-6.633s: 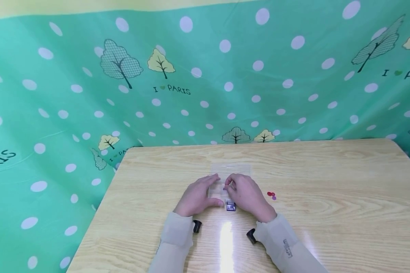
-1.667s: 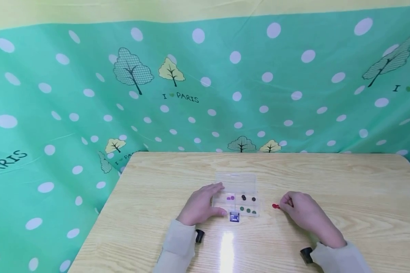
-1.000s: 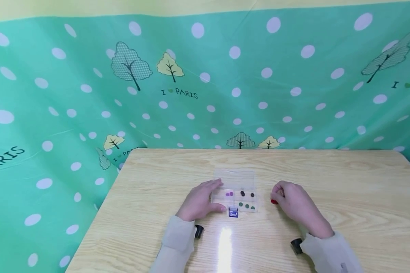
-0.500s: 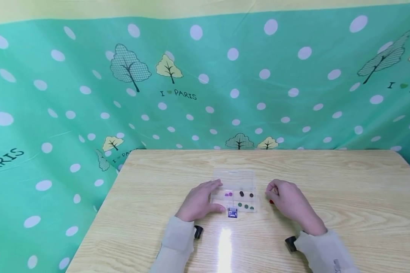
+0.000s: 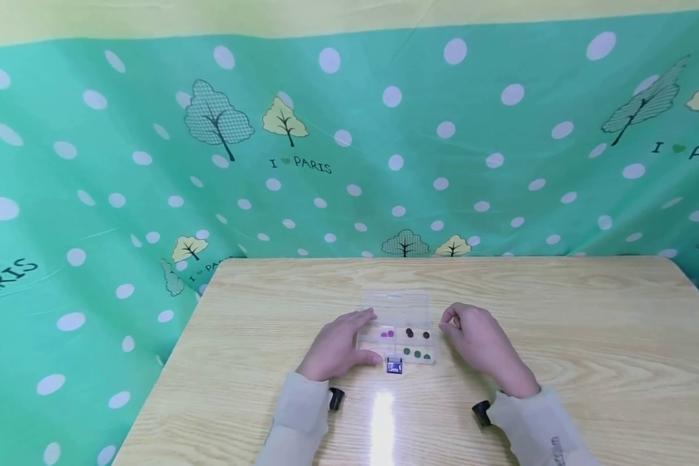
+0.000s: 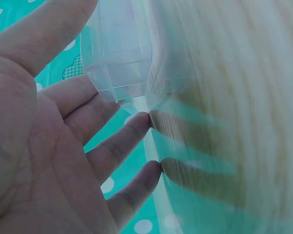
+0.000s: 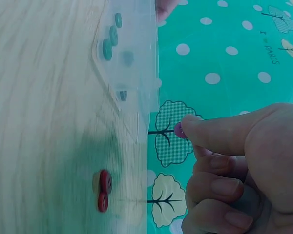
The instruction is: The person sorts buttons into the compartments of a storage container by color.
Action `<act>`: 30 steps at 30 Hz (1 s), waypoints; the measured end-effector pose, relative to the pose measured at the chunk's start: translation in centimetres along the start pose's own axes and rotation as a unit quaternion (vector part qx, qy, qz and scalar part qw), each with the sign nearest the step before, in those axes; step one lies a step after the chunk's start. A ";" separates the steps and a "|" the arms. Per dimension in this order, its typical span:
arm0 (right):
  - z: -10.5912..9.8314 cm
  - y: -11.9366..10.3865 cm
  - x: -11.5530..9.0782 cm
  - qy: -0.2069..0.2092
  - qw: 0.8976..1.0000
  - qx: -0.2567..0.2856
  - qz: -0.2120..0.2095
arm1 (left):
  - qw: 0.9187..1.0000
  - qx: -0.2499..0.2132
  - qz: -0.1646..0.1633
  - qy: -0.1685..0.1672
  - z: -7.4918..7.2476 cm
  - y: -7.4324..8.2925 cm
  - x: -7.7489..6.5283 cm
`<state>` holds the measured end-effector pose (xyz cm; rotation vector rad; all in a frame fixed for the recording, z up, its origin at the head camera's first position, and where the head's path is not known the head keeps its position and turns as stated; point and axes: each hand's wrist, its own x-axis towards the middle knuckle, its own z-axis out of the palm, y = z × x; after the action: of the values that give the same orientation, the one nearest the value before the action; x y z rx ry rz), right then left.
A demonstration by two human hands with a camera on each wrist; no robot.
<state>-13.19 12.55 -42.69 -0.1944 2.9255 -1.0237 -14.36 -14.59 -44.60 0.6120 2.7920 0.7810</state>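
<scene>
A clear plastic compartment box [image 5: 415, 345] lies on the table with its clear lid [image 5: 395, 307] folded back. Purple buttons [image 5: 387, 334], black buttons [image 5: 410, 332] and green buttons [image 5: 417, 354] sit in separate compartments. At the box's left end, my left hand [image 5: 333, 346] rests with thumb and fingers spread along the front and back. My right hand [image 5: 480, 340] is raised just right of the box. Between its thumb and index finger, a purple button [image 7: 180, 130] is pinched, visible in the right wrist view. Two red buttons [image 7: 105, 182] lie on the table below that hand.
A small dark blue label or clasp piece [image 5: 394, 366] is at the box's front edge. The wooden table [image 5: 588, 336] extends to both sides. A green dotted cloth [image 5: 303, 194] hangs behind it.
My right hand has gone from over the box to the loose buttons at the right, picked up the purple button, and come back leftward toward the box. The left hand stays by the box.
</scene>
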 end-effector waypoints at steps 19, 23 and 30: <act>1.6 -1.8 0.5 0.018 0.999 0.026 0.000 | 1.000 -0.004 -0.011 -0.004 -0.1 0.1 -0.3; 1.8 -2.1 0.6 0.018 0.999 0.035 0.007 | 1.000 -0.004 -0.008 -0.002 0.0 0.1 -0.2; 2.3 -2.5 0.8 0.017 0.999 0.048 0.008 | 1.000 -0.003 -0.007 -0.003 0.0 0.1 0.0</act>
<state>-13.56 9.11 -42.89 -0.1520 2.8928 -1.1738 -14.36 -14.53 -44.54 0.5923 2.7856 0.7824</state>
